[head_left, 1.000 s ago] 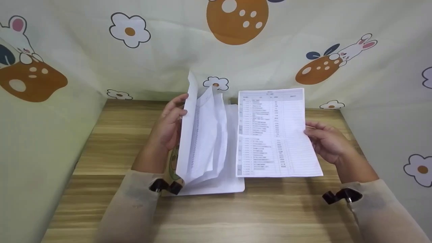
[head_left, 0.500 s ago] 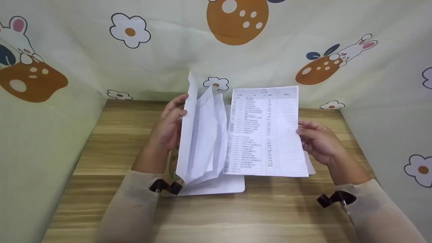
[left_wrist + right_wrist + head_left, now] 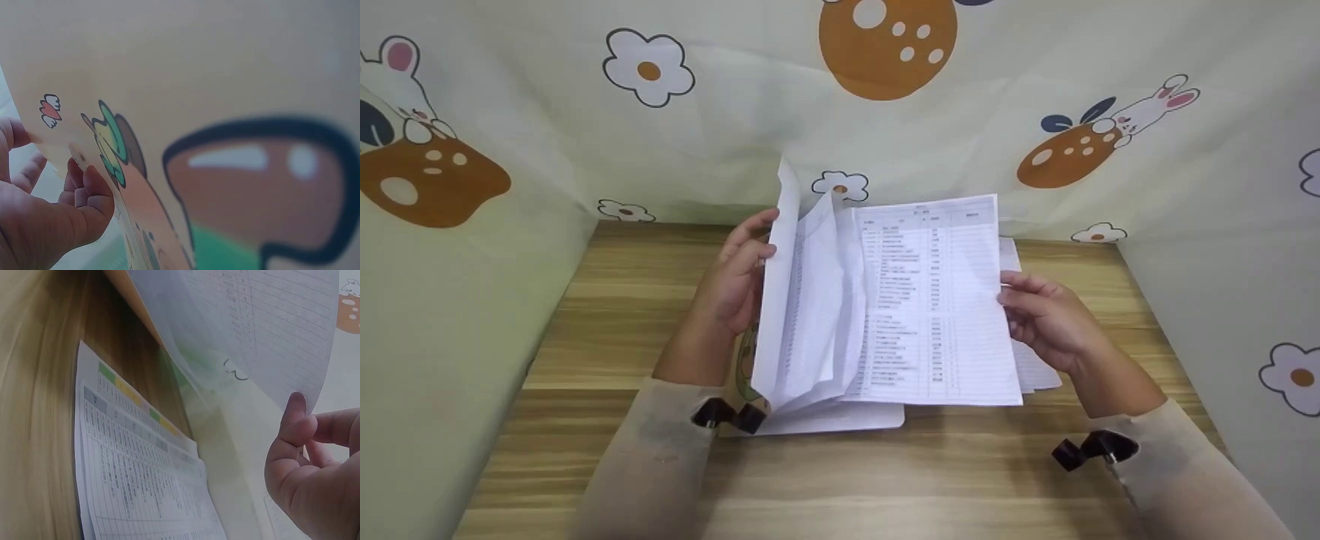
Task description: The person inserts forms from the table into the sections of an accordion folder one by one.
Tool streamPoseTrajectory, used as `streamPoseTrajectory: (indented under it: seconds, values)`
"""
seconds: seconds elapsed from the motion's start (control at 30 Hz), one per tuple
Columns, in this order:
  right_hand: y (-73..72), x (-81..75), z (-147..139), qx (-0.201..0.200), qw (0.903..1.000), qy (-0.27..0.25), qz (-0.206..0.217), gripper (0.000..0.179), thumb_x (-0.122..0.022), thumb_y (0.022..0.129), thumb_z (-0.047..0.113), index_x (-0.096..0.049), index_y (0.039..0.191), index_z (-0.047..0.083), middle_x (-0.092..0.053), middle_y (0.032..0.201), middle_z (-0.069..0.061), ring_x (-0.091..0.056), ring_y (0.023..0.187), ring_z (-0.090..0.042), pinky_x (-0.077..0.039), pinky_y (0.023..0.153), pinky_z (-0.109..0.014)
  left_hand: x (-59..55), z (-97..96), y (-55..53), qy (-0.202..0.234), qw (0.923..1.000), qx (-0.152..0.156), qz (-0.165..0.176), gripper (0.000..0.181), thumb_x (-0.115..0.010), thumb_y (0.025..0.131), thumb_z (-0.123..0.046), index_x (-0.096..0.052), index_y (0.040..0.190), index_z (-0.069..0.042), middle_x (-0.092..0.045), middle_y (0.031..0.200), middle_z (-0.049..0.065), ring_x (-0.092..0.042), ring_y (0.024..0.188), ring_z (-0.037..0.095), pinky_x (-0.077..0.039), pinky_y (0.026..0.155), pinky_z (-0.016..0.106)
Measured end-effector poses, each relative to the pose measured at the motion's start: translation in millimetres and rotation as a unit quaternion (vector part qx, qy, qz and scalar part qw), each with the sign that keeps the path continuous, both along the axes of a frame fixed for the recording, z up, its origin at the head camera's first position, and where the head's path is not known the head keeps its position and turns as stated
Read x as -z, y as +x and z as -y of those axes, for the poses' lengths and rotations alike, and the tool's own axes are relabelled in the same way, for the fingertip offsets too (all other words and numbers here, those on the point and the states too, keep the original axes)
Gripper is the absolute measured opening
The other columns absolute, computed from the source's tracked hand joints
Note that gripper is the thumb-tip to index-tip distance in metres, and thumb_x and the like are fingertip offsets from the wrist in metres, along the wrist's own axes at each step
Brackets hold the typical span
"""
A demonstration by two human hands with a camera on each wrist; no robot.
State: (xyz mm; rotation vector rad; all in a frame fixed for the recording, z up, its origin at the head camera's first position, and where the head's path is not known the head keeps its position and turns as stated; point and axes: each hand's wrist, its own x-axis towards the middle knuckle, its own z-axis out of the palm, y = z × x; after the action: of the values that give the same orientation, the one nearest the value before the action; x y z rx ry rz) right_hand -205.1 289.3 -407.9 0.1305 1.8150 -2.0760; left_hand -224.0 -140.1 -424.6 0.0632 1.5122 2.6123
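Note:
A folder stands partly spread on the table, its white inside (image 3: 774,300) and inner leaves (image 3: 829,300) facing right. Its cream outer cover (image 3: 185,73) bears cartoon prints in the left wrist view. My left hand (image 3: 739,274) grips the raised cover by its left edge. Between thumb and fingers, my right hand (image 3: 1050,319) pinches the right edge of a printed table sheet (image 3: 941,307). The sheet's left edge meets the folder's inner leaves and is hidden behind them. In the right wrist view the sheet (image 3: 281,320) curves up from my right hand (image 3: 315,467).
More printed sheets (image 3: 1037,367) lie under and right of the held sheet; in the right wrist view these papers (image 3: 140,467) show green and yellow header cells. The wood-grain table (image 3: 825,487) is backed by a patterned cloth (image 3: 735,112).
My right hand has moved left with the printed sheet, whose left side now reaches the folder's inner leaves. Loose sheets on the right have come into view. My left hand holds still.

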Motion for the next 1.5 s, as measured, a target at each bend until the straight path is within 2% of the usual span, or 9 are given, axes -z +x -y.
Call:
streamPoseTrajectory:
  seconds: [0.23, 0.43, 0.77, 0.97, 1.3, 1.5]
  values:
    - [0.2, 2.8, 11, -0.017, 0.9998, -0.006, -0.008, 0.024, -0.059, 0.106, 0.002, -0.074, 0.118, 0.017, -0.079, 0.096, 0.002, -0.072, 0.079, -0.010, -0.059, 0.070, -0.023, 0.4, 0.7, 0.2, -0.009, 1.0000, -0.001, 0.002, 0.056, -0.047, 0.097, -0.005, -0.051, 0.151, -0.019, -0.057, 0.133, 0.008, -0.062, 0.112, 0.026, -0.057, 0.086, 0.031]
    - [-2.9, 4.8, 20, -0.022, 0.9997, -0.003, -0.006, 0.024, -0.061, 0.104, 0.003, -0.074, 0.118, 0.017, -0.079, 0.095, 0.002, -0.071, 0.076, -0.009, -0.059, 0.069, -0.023, 0.3, 0.9, 0.5, -0.012, 0.9999, -0.004, 0.004, 0.055, -0.048, 0.097, -0.005, -0.053, 0.150, -0.019, -0.058, 0.133, 0.007, -0.061, 0.113, 0.026, -0.057, 0.085, 0.031]
    - [-16.9, 7.6, 24, -0.010, 0.9999, 0.007, -0.006, 0.024, -0.061, 0.104, 0.002, -0.075, 0.115, 0.017, -0.079, 0.092, 0.003, -0.070, 0.074, -0.009, -0.057, 0.067, -0.023, 1.2, -1.3, -1.1, 0.006, 1.0000, -0.001, -0.004, 0.053, -0.046, 0.097, -0.004, -0.053, 0.148, -0.018, -0.056, 0.133, 0.008, -0.060, 0.111, 0.025, -0.055, 0.087, 0.033]
    - [-21.4, 10.1, 31, -0.025, 0.9997, 0.005, -0.003, 0.024, -0.060, 0.104, 0.000, -0.073, 0.117, 0.016, -0.079, 0.095, 0.002, -0.071, 0.076, -0.010, -0.059, 0.069, -0.024, -0.1, -2.0, -0.4, 0.009, 0.9999, -0.001, -0.005, 0.053, -0.047, 0.096, -0.004, -0.053, 0.147, -0.018, -0.056, 0.132, 0.008, -0.060, 0.111, 0.024, -0.055, 0.085, 0.032]
    - [-24.6, 14.4, 53, -0.041, 0.9991, 0.010, 0.001, 0.024, -0.061, 0.104, 0.002, -0.071, 0.121, 0.014, -0.078, 0.095, 0.001, -0.073, 0.078, -0.012, -0.060, 0.070, -0.025, 0.1, -0.7, 0.2, 0.002, 1.0000, 0.006, -0.004, 0.054, -0.045, 0.098, -0.004, -0.051, 0.150, -0.018, -0.055, 0.135, 0.007, -0.059, 0.115, 0.027, -0.055, 0.088, 0.033]
    - [-27.7, 17.8, 70, -0.041, 0.9990, 0.017, 0.004, 0.023, -0.062, 0.103, 0.003, -0.069, 0.122, 0.014, -0.075, 0.091, 0.003, -0.069, 0.075, -0.011, -0.056, 0.068, -0.023, 0.1, -1.2, 0.4, 0.000, 1.0000, 0.007, -0.005, 0.054, -0.046, 0.098, -0.005, -0.052, 0.149, -0.019, -0.056, 0.133, 0.007, -0.060, 0.114, 0.027, -0.056, 0.087, 0.034]
